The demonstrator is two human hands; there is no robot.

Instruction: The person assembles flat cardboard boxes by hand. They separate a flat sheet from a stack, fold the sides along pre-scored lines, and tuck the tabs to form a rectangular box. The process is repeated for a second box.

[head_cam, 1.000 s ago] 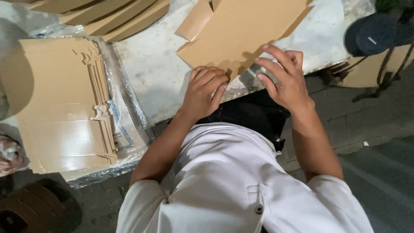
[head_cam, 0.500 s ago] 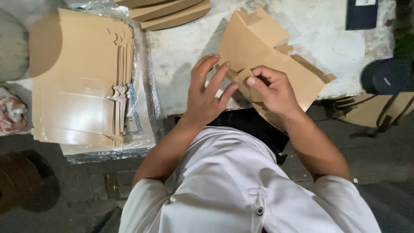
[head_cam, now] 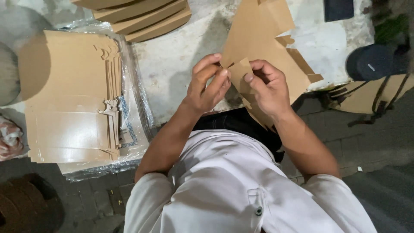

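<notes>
Blank: brown die-cut cardboard blank (head_cam: 258, 51) is lifted off the worktop (head_cam: 172, 64) and held upright in front of the person; a second ago it lay flat, half a second ago it was only tilted.
Left hand: left hand (head_cam: 207, 84), fingertips pressed together on the edge of a small flap (head_cam: 239, 71) at the blank's lower edge.
Right hand: right hand (head_cam: 267, 88), thumb and fingers pinching the same flap from the other side; earlier it was spread flat on the sheet.
Change: both hands have gone from pressing the sheet down to working one flap in the air. I read that as folding under way, with the flap only partly bent.
Stack: flat blanks (head_cam: 69, 95) on clear plastic wrap (head_cam: 133, 125), well apart to the left, same place as before.
Folded pieces: several brown pieces (head_cam: 142, 15) at the worktop's far edge.
Other: dark round cap-like object (head_cam: 371, 62) to the right, untouched.
</notes>
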